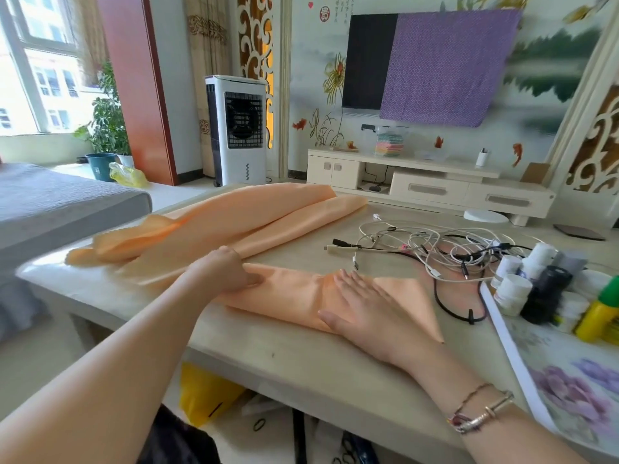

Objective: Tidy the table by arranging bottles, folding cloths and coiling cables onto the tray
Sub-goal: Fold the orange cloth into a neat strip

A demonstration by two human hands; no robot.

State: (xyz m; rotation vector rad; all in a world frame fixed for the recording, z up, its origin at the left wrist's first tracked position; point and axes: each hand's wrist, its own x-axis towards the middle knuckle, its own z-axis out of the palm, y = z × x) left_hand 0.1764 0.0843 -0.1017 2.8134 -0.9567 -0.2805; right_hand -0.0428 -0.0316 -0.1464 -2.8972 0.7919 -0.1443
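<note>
A long peach cloth lies across the beige table, bunched at the far left and flat near me. My left hand pinches a fold of the cloth at its middle. My right hand presses flat, fingers straight, on the cloth's near right part. A tangle of white and black cables lies to the right of the cloth. Several bottles, among them white ones, a black one and a yellow one with a green cap, stand on a floral tray at the right edge.
A grey sofa stands left of the table. A white air cooler and a TV cabinet stand beyond it. A yellow bag and loose items sit under the table.
</note>
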